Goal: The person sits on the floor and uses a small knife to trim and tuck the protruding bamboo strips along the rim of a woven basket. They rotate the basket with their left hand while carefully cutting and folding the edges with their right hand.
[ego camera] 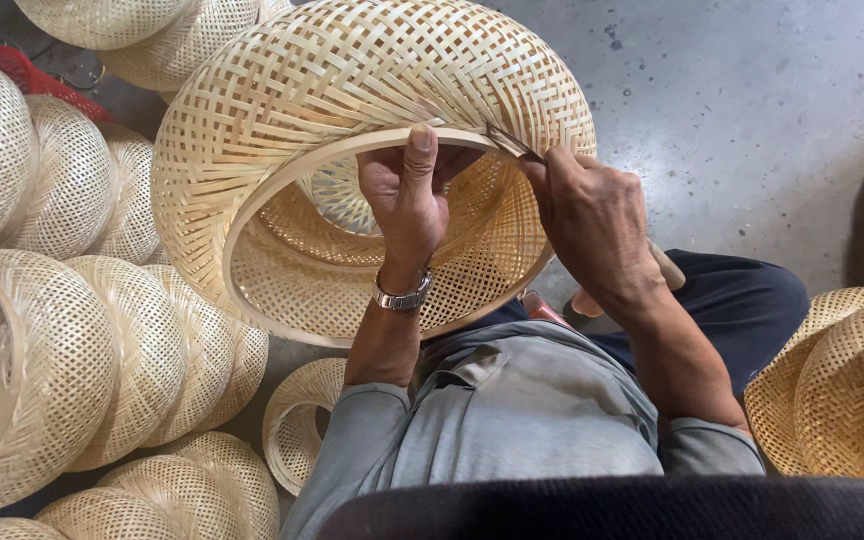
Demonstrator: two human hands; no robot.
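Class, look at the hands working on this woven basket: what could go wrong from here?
1. The thin blade in the right hand works at the rim beside the left hand's thumb; a slip might cut it.
2. The blade could snap or fray strips of the woven basket.

Floor: grey concrete, speckled, up-right of the fingers.
Stock left: stacked woven baskets.
Stock right: more baskets.
Light: even, soft.

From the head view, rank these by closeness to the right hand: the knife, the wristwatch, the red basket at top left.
1. Knife: held in the right hand, blade at the basket rim.
2. Wristwatch: on the left wrist, beside it.
3. Red basket: far top left.
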